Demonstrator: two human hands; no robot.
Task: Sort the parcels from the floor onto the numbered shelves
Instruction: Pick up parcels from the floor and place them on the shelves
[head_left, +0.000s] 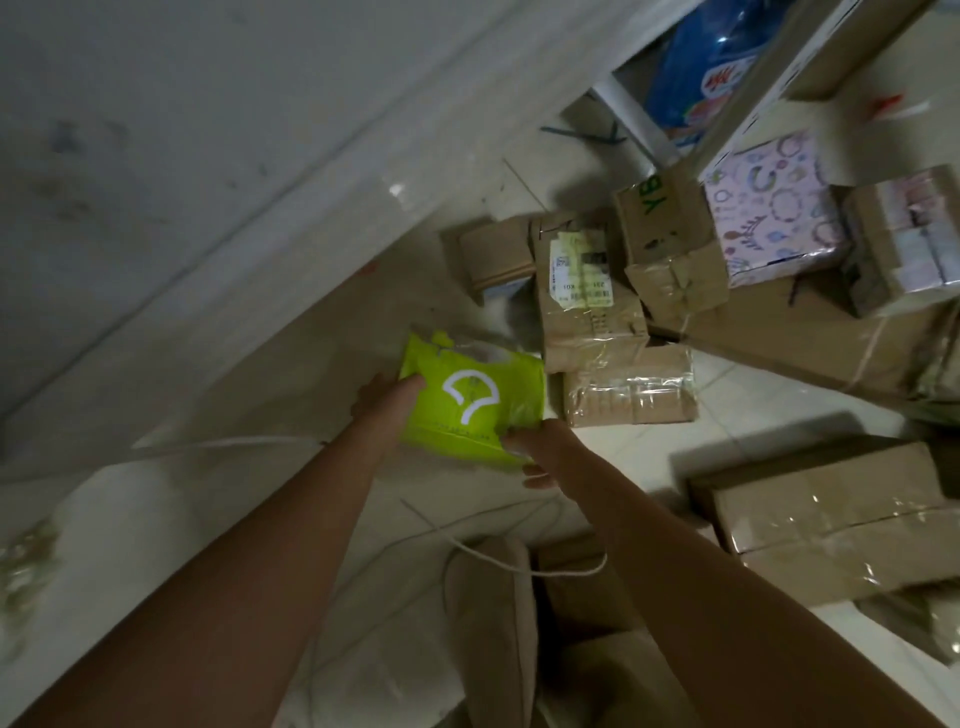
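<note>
Just left of the taped box (629, 388), the green parcel (470, 410) hangs above the floor (631, 467), left hand (385, 401) and right hand (543, 453) each pinching an edge, probably to find its shelf number.

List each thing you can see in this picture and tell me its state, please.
green parcel: held in both hands
left hand: grips the parcel's left edge
right hand: pinches its lower right corner
labelled box: taped shut, on the floor
patterned parcel: wrapped, resting on a large carton
brown box: taped shut, on the floor
</note>
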